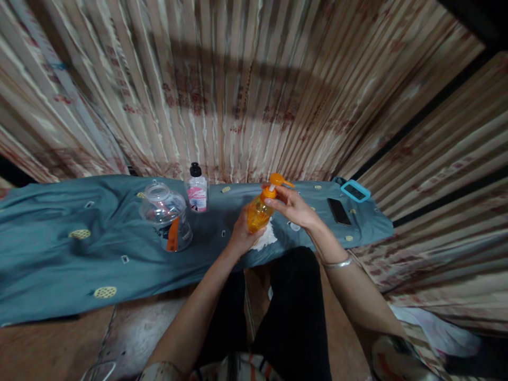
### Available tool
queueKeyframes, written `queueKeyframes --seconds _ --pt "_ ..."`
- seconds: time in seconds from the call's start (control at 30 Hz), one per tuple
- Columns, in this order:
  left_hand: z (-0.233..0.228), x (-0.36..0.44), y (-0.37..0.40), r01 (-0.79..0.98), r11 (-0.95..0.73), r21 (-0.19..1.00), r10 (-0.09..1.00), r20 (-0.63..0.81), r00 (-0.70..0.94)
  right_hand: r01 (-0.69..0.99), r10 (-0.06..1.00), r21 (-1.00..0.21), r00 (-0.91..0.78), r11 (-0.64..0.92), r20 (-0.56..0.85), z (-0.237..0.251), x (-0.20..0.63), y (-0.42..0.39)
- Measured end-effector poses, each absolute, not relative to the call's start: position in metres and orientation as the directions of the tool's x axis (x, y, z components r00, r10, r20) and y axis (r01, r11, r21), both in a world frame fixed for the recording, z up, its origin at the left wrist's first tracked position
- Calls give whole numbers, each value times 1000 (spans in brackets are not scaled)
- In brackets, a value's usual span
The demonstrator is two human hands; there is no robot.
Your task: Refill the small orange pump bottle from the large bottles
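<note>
My left hand is wrapped round the body of a clear pump bottle with amber-yellow colouring, held tilted above the cloth. The fingers of my right hand close on the orange collar at its neck, just below the orange pump head. White crumpled tissue lies under the bottle. A small white round piece rests on the cloth below my right hand.
A large clear plastic jar and a pink-and-white bottle with a black cap stand left on the blue-green cloth. To the right lie a dark phone and a blue-framed device. A pleated curtain hangs behind.
</note>
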State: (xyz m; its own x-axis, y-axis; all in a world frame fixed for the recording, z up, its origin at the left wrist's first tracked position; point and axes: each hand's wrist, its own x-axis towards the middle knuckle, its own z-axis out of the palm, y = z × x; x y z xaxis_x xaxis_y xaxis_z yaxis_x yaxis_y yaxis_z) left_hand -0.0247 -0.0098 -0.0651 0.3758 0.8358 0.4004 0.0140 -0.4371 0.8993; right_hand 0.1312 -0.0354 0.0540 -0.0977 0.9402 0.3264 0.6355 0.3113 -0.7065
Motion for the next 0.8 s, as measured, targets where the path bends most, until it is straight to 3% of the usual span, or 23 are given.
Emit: queueKeyframes --seconds 0.17,0.23,0.43,0.67,0.8 --pt "-63 -25 -10 14 -436 900 838 400 371 690 912 -706 168 163 375 47 118 -35" --pt "-63 -26 -10 21 -442 897 837 404 370 699 905 -703 203 134 375 49 115 -38" --pt "-61 -25 -11 -2 -455 891 830 424 361 614 927 -724 -35 314 372 53 125 -40" --pt "-60 -26 -11 41 -424 905 846 379 375 700 898 -692 171 178 405 52 119 -39" --pt "-63 -26 -10 21 -445 895 837 408 364 652 921 -701 14 287 390 58 122 -42"
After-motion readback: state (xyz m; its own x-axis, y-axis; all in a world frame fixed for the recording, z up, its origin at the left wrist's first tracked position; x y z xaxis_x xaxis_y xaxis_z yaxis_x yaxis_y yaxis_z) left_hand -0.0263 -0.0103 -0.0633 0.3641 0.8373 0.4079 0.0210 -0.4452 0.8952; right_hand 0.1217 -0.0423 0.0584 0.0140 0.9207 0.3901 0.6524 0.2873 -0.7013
